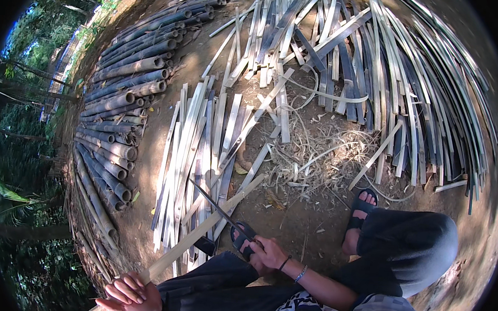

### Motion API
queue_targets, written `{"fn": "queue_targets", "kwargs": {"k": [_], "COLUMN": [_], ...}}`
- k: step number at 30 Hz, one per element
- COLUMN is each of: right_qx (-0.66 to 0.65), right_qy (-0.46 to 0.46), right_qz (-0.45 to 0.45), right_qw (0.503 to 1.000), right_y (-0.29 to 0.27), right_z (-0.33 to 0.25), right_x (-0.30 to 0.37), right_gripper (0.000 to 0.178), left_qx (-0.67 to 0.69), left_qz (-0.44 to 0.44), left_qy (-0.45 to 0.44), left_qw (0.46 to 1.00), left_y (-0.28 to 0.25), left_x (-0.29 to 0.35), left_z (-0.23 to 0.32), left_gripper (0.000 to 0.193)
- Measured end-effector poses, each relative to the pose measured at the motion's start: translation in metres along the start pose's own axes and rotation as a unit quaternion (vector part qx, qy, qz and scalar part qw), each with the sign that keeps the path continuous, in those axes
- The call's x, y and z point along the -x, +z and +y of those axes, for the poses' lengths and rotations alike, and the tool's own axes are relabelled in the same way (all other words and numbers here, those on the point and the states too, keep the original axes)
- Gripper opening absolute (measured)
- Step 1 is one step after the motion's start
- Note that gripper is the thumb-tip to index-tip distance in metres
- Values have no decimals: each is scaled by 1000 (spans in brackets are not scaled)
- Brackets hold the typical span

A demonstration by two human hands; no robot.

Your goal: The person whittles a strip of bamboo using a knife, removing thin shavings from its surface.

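Pale bamboo strip (198,235); dark blade (214,207); black sandals (361,207).

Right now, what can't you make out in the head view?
- Near end of the bamboo strip: covered by the left hand, cut by the lower edge.
- Knife handle: wrapped inside the right hand.
- Far ends of the bamboo poles: bent and blurred at the fisheye rim.

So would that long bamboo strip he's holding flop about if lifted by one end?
Probably not much: the bamboo strip runs straight out from the left hand, so it looks fairly stiff. It's thin, so likely light. The thinner slats behind curve, suggesting some springiness.
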State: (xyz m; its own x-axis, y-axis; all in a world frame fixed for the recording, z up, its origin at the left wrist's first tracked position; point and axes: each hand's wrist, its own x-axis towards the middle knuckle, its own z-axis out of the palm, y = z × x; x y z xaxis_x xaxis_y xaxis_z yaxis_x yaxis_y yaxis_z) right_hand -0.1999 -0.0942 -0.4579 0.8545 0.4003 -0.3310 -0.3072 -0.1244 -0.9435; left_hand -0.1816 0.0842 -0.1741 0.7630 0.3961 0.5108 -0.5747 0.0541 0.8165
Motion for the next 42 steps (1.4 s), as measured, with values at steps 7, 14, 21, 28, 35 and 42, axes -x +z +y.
{"fn": "queue_targets", "kwargs": {"k": [7, 14, 21, 28, 35, 42], "right_qx": [-37, -28, 20, -37, 36, 26], "right_qy": [13, 108, -21, 125, 7, -31], "right_qz": [146, 111, -10, 117, 100, 126], "right_qw": [988, 988, 1000, 985, 994, 991], "right_y": [23, -2, -1, 15, 9, 17], "right_z": [20, 34, -4, 31, 29, 23], "right_x": [-3, -10, -2, -10, -13, -11], "right_gripper": [43, 45, 48, 46, 45, 45], "left_qx": [-1, -4, -14, -11, 0, -12], "left_qz": [1, 35, 35, 35, 37, 65], "left_qy": [0, -9, -1, -5, 1, -6], "left_qw": [1000, 999, 999, 999, 999, 998], "left_y": [-17, -8, -14, -10, -3, -6], "left_x": [-4, -4, -4, -6, -8, -7], "left_z": [1, -1, 1, 1, -3, -1], "left_gripper": [55, 54, 55, 55, 53, 55]}}
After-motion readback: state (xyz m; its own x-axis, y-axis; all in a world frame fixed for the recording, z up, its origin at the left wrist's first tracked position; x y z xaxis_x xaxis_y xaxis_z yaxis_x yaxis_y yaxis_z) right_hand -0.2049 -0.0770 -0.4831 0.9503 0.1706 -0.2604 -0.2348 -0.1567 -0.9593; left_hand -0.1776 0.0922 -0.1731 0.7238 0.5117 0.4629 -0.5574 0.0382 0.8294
